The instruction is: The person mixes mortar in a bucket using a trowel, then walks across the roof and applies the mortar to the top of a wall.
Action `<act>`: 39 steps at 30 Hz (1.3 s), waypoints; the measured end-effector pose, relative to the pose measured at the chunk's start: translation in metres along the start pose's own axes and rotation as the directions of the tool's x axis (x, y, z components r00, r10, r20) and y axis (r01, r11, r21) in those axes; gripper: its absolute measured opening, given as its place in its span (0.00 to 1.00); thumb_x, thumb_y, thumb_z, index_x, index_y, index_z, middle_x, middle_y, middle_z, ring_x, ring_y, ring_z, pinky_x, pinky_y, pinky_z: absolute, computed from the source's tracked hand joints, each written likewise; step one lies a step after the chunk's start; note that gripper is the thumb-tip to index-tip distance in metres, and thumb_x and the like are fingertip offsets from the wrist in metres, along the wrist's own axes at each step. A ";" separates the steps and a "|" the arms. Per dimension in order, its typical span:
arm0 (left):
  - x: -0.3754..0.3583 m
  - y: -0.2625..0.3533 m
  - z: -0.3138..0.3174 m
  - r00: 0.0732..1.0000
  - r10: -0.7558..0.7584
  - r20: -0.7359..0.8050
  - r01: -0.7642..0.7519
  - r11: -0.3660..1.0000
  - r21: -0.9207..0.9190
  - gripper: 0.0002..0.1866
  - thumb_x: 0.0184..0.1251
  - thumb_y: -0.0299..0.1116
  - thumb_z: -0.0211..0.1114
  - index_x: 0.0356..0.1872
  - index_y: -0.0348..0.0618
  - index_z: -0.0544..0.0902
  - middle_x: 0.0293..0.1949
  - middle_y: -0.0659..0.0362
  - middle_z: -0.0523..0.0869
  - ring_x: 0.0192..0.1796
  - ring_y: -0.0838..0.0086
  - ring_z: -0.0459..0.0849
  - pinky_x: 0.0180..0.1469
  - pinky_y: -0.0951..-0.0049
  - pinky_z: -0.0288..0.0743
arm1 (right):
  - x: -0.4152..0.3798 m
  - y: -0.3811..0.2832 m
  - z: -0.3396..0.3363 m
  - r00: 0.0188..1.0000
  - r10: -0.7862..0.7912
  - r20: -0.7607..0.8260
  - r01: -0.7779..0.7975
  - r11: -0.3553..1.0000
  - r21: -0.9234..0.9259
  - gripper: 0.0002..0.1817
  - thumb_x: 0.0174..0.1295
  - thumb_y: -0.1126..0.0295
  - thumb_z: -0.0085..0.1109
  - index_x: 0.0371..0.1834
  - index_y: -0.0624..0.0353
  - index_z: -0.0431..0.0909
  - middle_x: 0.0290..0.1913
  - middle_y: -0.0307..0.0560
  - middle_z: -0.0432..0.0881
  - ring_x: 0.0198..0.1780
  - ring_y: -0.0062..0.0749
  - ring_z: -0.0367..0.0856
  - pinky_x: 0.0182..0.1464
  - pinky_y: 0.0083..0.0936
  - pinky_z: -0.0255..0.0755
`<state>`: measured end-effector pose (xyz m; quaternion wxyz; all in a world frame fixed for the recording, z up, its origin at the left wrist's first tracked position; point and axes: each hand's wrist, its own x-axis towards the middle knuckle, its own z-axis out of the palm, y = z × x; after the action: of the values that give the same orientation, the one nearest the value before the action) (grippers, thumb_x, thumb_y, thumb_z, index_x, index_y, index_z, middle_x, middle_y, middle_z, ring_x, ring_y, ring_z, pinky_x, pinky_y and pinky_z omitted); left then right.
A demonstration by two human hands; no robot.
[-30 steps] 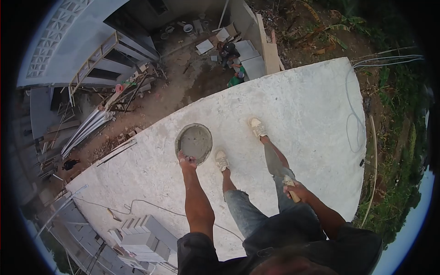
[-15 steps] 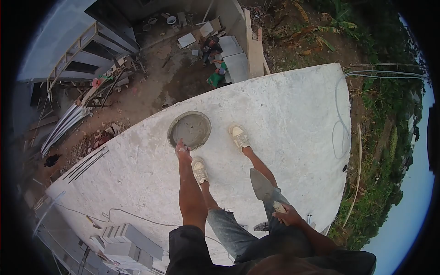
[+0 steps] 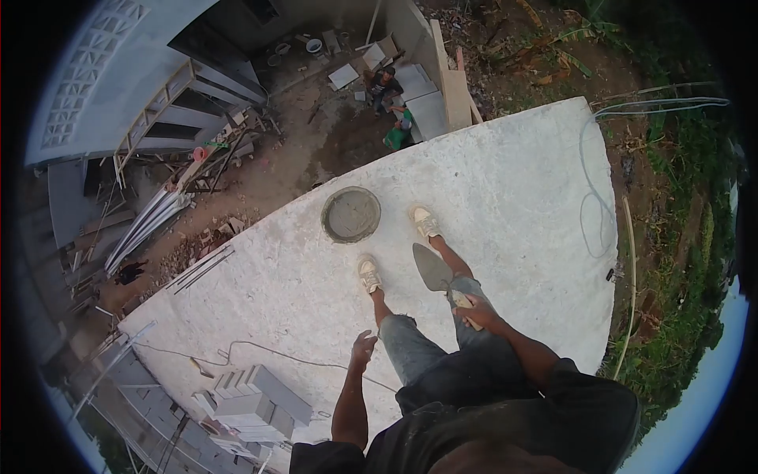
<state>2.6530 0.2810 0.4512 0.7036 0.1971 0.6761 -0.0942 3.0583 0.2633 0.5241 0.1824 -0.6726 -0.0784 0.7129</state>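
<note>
My right hand (image 3: 475, 311) grips the pale handle of a pointed trowel (image 3: 432, 267). Its grey blade points away from me, above the slab near my right shin. My left hand (image 3: 364, 347) hangs beside my left knee, holding nothing, its fingers loosely bent and apart. Beyond my left shoe (image 3: 369, 273) a round mortar pan (image 3: 325, 225) rests on the pale concrete slab (image 3: 521, 189). Wet grey mortar (image 3: 354, 213) lies inside it. Neither hand touches the pan.
The slab ends in a drop to a lower yard where two people (image 3: 387, 87) crouch. Stacked grey blocks (image 3: 260, 399) and a cable (image 3: 292, 353) lie to my left. Thin rods (image 3: 204, 268) lie by the left edge, a wire (image 3: 588, 186) by the right.
My left hand has left the pan's near rim and drawn back beside my knee. The right hand has shifted slightly forward and left with the trowel. The view has shifted too.
</note>
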 end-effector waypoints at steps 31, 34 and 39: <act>-0.082 -0.034 0.047 0.962 -0.054 0.268 -0.027 0.957 0.290 0.35 0.70 0.57 0.54 0.73 0.52 0.60 0.67 0.52 0.70 0.63 0.46 0.72 0.58 0.41 0.69 | 0.000 0.006 0.026 0.990 -0.144 -0.005 0.144 0.981 0.132 0.18 0.58 0.68 0.69 0.50 0.60 0.76 0.27 0.34 0.76 0.23 0.16 0.72 0.23 0.17 0.69; -0.081 -0.031 0.048 0.962 -0.055 0.267 -0.023 0.959 0.282 0.36 0.70 0.57 0.54 0.74 0.52 0.60 0.67 0.52 0.70 0.64 0.47 0.71 0.58 0.41 0.69 | -0.002 0.005 0.026 0.989 -0.146 -0.005 0.145 0.982 0.123 0.19 0.57 0.68 0.69 0.50 0.60 0.76 0.27 0.34 0.76 0.23 0.16 0.72 0.23 0.17 0.69; -0.085 -0.033 0.048 0.964 -0.055 0.261 -0.020 0.961 0.277 0.36 0.70 0.58 0.53 0.74 0.52 0.59 0.68 0.52 0.69 0.64 0.47 0.71 0.58 0.42 0.69 | 0.002 0.007 0.027 0.990 -0.143 -0.002 0.142 0.983 0.114 0.18 0.57 0.67 0.70 0.49 0.60 0.76 0.27 0.34 0.76 0.23 0.16 0.72 0.23 0.17 0.69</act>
<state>2.6776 0.2200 0.5309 0.7528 0.2731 0.5571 -0.2200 3.0301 0.2618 0.5219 0.2707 -0.6516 -0.0861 0.7034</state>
